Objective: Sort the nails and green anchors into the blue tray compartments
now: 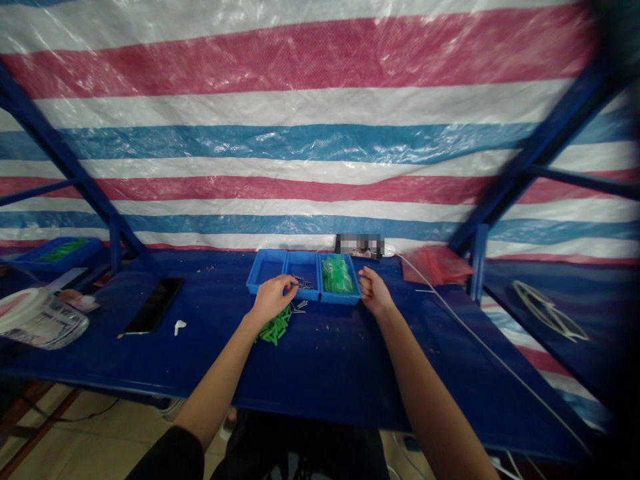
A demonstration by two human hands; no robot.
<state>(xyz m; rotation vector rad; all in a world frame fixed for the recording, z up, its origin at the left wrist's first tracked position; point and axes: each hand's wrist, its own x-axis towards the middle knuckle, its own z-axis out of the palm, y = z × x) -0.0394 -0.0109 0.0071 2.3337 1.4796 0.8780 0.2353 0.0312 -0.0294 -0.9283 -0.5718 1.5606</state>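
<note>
My left hand [274,297] is over the front of the blue bins, thumb and fingers pinched together beside the screws [304,283] in the middle bin [303,259]. What it pinches, if anything, is too small to make out. Under that hand lies a pile of green plastic wall plugs [273,330], partly covered by the wrist. A few loose screws [300,307] rest on the table in front of the bins. My right hand [375,291] is closed, fingers curled, just right of the bin holding green plug-filled clear bags [338,275]. Its contents are hidden.
A phone with a lit screen [361,248] leans behind the bins; a white cable [470,330] crosses the right side. Red plastic bags [435,265] lie at back right. Leftward are a dark phone [156,305], a white earbud [179,327] and a white tub [47,320].
</note>
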